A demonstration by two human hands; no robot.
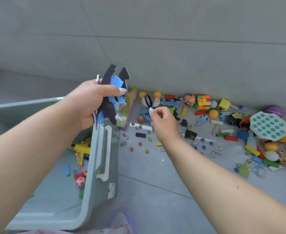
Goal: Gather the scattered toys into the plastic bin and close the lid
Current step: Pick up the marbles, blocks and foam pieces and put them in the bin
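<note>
Clearly the left hand (90,102) grips flat puzzle pieces (112,95) above the plastic bin (95,159); they look light and stiff, best held by the edges. Right hand (160,119) pinches toward floor toys, contents unclear.

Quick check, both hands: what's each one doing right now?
Left hand: grips a bunch of puzzle pieces above the bin.
Right hand: fingers curled; whether it pinches anything cannot be told.
</note>
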